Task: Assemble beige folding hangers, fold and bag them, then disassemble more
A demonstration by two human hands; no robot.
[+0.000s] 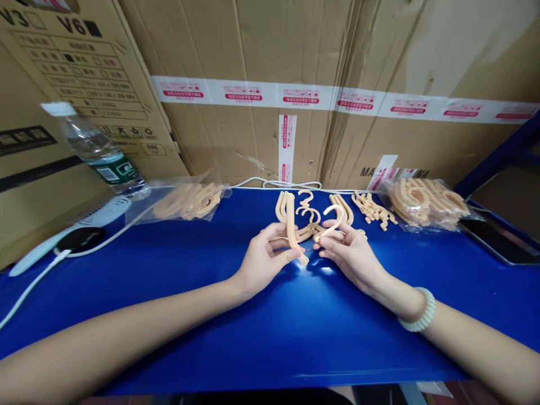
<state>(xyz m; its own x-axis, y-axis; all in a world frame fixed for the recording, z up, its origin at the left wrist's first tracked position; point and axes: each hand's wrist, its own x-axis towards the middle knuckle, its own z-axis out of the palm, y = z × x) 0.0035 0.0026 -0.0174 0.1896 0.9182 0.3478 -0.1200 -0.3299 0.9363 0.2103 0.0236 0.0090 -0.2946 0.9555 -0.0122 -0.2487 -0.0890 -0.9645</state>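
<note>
Between the thumb and fingers of my left hand (pixel 265 253) is a beige plastic hanger arm (pixel 291 225), held upright with its lower end bent to the right. My right hand (pixel 350 250) pinches a beige hanger hook (pixel 336 216) near its bottom end, the curve facing up. The two pieces are close together but apart. Behind my hands lie loose hooks (pixel 305 198), curved arm pieces (pixel 342 208) on the right and more arms (pixel 280 207) on the left. A heap of small beige connector pieces (pixel 373 209) sits farther right.
Clear bags of beige parts lie at left (pixel 189 199) and right (pixel 426 202). A water bottle (pixel 105 154), pale blue hairbrush (pixel 76 230) and black device (pixel 80 241) with a white cable stand left. A phone (pixel 502 239) lies right. Cardboard boxes (pixel 253 135) wall the back of the blue table (pixel 253 349).
</note>
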